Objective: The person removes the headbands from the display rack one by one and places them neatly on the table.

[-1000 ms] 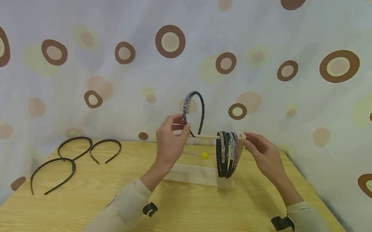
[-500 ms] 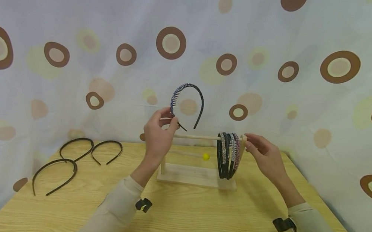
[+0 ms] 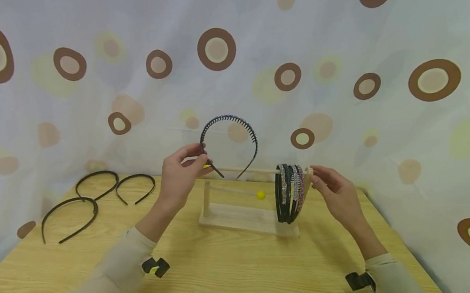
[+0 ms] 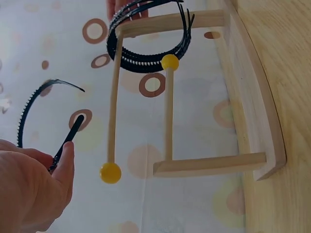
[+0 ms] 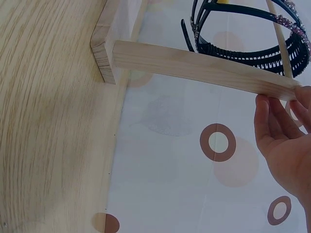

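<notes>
My left hand [image 3: 178, 178] pinches one side of a black toothed headband [image 3: 226, 117] with glitter on its outside, arch up. Its two tips hang around the left part of the upper rod in the head view; in the left wrist view the headband [image 4: 22, 121] stands apart from that rod, beside its yellow ball end [image 4: 111, 173]. A wooden stand [image 3: 242, 219] holds several black and glittery headbands [image 3: 286, 196] bunched at the right end of the upper rod. My right hand [image 3: 339, 197] grips the top of the stand's right upright [image 5: 204, 68] between thumb and fingers.
Three black headbands lie on the wooden table [image 3: 214, 280] at the left, the nearest headband [image 3: 68, 200] in front of the others. The stand's lower rod ends in another yellow ball [image 3: 261, 194]. A white curtain [image 3: 238, 4] with brown circles hangs behind the table.
My left hand has moved left with the headband, which has turned so its arch faces the head camera more squarely. It rose, then came down slightly. My right hand stays on the upright.
</notes>
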Demonstrator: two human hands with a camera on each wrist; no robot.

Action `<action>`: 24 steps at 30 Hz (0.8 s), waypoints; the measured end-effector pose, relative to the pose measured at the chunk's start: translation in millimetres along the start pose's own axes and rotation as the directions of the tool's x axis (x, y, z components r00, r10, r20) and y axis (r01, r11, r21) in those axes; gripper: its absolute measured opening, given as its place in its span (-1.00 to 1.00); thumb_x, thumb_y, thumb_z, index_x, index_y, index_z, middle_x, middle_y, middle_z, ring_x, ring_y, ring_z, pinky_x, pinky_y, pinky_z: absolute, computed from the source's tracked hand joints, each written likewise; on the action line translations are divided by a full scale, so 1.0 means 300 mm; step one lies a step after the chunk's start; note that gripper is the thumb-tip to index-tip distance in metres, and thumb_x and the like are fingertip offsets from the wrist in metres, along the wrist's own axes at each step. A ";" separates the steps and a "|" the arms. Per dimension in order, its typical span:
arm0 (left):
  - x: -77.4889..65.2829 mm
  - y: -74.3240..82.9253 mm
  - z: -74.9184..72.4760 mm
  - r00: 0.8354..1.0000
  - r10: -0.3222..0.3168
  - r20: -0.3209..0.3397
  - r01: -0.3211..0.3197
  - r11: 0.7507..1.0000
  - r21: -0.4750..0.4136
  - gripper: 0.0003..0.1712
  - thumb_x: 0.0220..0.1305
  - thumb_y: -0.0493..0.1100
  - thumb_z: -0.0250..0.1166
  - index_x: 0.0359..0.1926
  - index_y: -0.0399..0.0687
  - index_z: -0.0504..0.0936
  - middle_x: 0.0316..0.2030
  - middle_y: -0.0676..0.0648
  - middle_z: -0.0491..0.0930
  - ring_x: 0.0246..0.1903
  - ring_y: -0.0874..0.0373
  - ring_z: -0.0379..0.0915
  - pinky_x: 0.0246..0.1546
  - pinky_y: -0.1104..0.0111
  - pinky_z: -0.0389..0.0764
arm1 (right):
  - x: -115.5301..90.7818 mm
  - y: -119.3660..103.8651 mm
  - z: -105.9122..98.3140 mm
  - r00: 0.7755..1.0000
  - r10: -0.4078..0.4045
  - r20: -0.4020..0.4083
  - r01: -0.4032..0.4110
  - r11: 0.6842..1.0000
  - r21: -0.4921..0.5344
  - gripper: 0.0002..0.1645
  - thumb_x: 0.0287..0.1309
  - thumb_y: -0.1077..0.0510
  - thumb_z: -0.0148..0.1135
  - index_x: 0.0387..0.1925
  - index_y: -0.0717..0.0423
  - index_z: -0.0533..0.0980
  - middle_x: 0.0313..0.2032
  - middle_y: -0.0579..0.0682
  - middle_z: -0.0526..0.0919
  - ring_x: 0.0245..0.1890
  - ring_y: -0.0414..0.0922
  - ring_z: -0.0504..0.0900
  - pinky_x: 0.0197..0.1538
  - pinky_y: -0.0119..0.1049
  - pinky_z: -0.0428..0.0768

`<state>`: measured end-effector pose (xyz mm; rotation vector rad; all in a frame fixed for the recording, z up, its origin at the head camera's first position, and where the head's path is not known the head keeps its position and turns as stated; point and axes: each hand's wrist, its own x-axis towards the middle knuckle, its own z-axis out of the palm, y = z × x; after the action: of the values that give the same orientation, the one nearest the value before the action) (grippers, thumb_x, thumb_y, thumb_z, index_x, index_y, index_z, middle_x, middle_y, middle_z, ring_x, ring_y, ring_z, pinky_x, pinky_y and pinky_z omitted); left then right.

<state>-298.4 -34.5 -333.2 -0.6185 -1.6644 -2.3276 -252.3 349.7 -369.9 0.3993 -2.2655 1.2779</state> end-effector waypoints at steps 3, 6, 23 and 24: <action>-0.029 0.022 -0.057 0.995 -0.096 0.002 0.096 0.995 -0.017 -0.61 0.41 -0.42 0.28 0.22 -0.41 0.56 0.08 -0.28 0.52 -0.08 -0.13 0.63 -0.05 0.09 0.70 | 0.001 0.002 0.006 1.000 0.000 0.004 0.000 1.000 -0.004 -0.56 0.50 0.11 0.17 0.32 0.12 0.52 0.13 0.13 0.64 -0.06 -0.12 0.69 0.02 -0.46 0.61; -0.057 0.039 -0.120 0.984 -0.177 0.003 0.177 0.984 -0.028 -0.56 0.41 -0.40 0.28 0.27 -0.39 0.53 0.10 -0.32 0.50 -0.06 -0.13 0.64 -0.02 0.10 0.68 | 0.002 0.004 0.008 1.000 0.000 0.003 0.000 1.000 -0.021 -0.56 0.51 0.10 0.17 0.32 0.12 0.52 0.12 0.13 0.64 -0.07 -0.07 0.70 0.01 -0.47 0.62; -0.176 0.046 -0.560 0.958 -0.285 -0.032 0.286 0.947 0.143 -0.35 0.41 -0.26 0.35 0.38 -0.51 0.36 0.24 -0.26 0.40 -0.07 0.10 0.68 0.02 0.13 0.63 | -0.003 -0.105 0.015 1.000 -0.011 0.017 0.011 1.000 0.003 -0.58 0.49 0.27 0.15 0.27 0.37 0.48 0.07 0.31 0.63 -0.10 -0.11 0.70 -0.01 -0.42 0.64; -0.179 0.041 -0.587 0.955 -0.294 -0.042 0.297 0.939 0.175 -0.35 0.42 -0.25 0.33 0.39 -0.50 0.35 0.28 -0.29 0.36 -0.07 0.12 0.68 0.02 0.14 0.63 | -0.004 -0.113 0.015 1.000 -0.013 0.016 0.013 1.000 0.003 -0.58 0.49 0.28 0.15 0.27 0.38 0.48 0.07 0.32 0.62 -0.11 -0.14 0.70 -0.01 -0.43 0.64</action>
<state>-282.9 -207.6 -395.2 -0.3321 -2.0554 -2.3263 -236.2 328.5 -348.7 0.4261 -2.2710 1.2763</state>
